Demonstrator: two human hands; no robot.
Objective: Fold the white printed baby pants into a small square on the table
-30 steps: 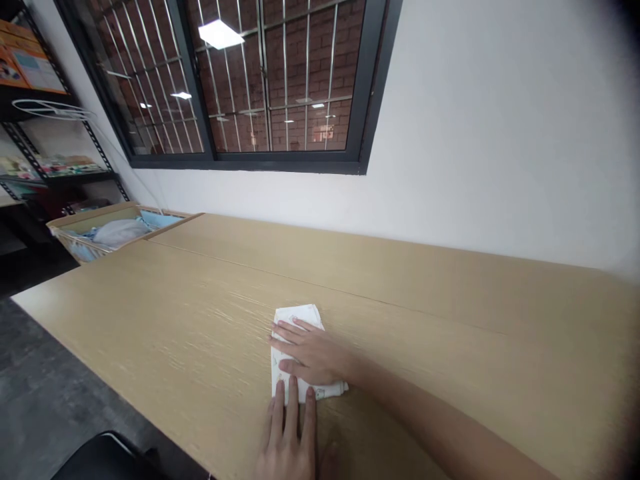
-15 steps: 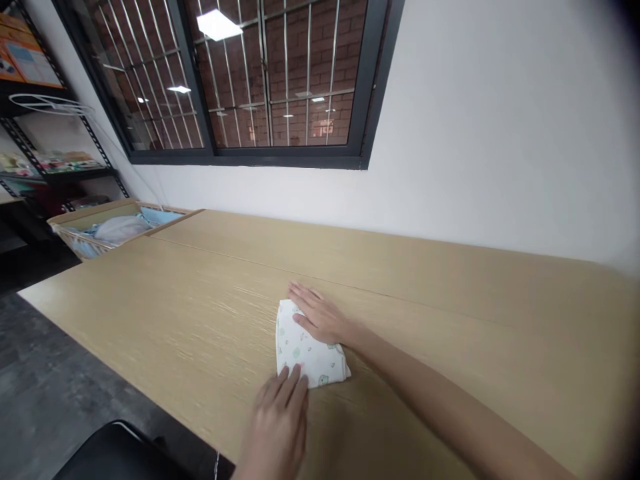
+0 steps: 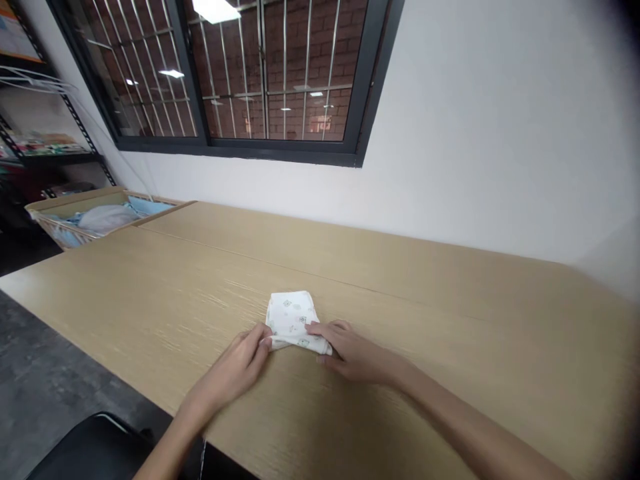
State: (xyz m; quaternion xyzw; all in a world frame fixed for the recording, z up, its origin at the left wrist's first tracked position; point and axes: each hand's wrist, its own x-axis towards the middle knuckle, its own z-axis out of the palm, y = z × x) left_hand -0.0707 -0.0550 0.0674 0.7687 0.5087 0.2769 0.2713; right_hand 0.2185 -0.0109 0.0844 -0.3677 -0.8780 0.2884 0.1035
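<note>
From my remote seat I have a white cloth (image 3: pixel 291 312) in view, lying near the middle of the surface (image 3: pixel 425 320), toward its near side. It looks thin and soft, folded into a small blocky shape with a rounded far right corner, and small pale prints are scattered over it (too small for me to make out most of them). Its near edge forms a bunched, roll-like strip.

My left hand (image 3: pixel 245 358) holds the near left corner of that strip, fingers curled and closed to a narrow pinch with the thumb. My right hand (image 3: pixel 353 351) has the near right end between thumb and fingers, a slightly looser grip, with one fingertip resting on top of the cloth.

The surface is pale yellowish wood-look board, finely streaked and rippled where it catches the light, with a straight seam running across it. At its far left end I see a light-coloured box (image 3: pixel 80 195) holding a rounded, whitish bundle (image 3: pixel 107 219) and some blue material. Beyond the surface stands a smooth white wall (image 3: pixel 475 133), with a dark-framed window (image 3: pixel 285 150) whose slim metal bars cross in front of rough brown brick. Below me, at the lower left, are a glossy black chair (image 3: pixel 85 453) and a mottled grey floor (image 3: pixel 30 373).
</note>
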